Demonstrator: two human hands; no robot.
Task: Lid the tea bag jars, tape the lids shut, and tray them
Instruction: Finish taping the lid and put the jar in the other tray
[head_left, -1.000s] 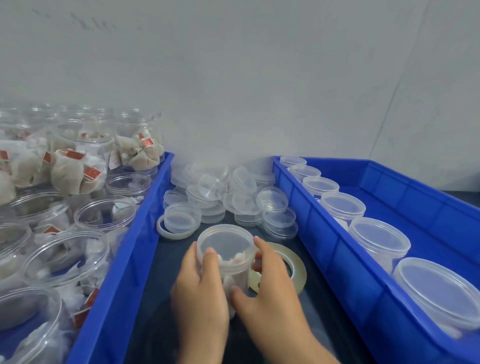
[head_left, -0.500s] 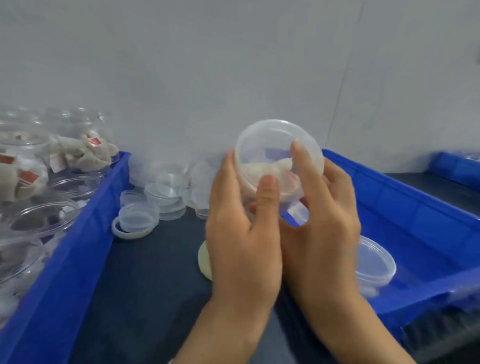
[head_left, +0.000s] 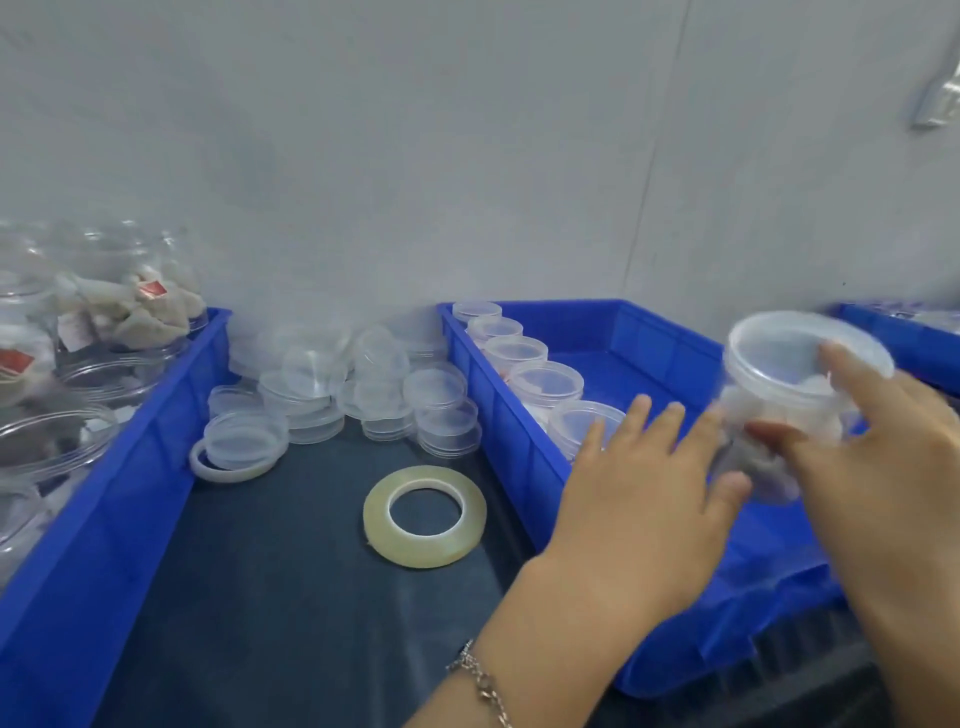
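Both hands carry risk: the right hand (head_left: 878, 467) grips the lidded, apparently taped jar (head_left: 795, 395) above the blue tray (head_left: 670, 332), while the left hand (head_left: 644, 488), fingers spread beside it, holds nothing, so a one-handed slip could topple the trayed jars (head_left: 545, 382).

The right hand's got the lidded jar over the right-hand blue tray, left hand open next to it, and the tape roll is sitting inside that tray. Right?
Not quite. The tape roll is not in the blue tray; the head view shows it lying flat on the dark table, left of the tray. The rest holds: the right hand grips the lidded jar over the tray, the left hand open beside it.
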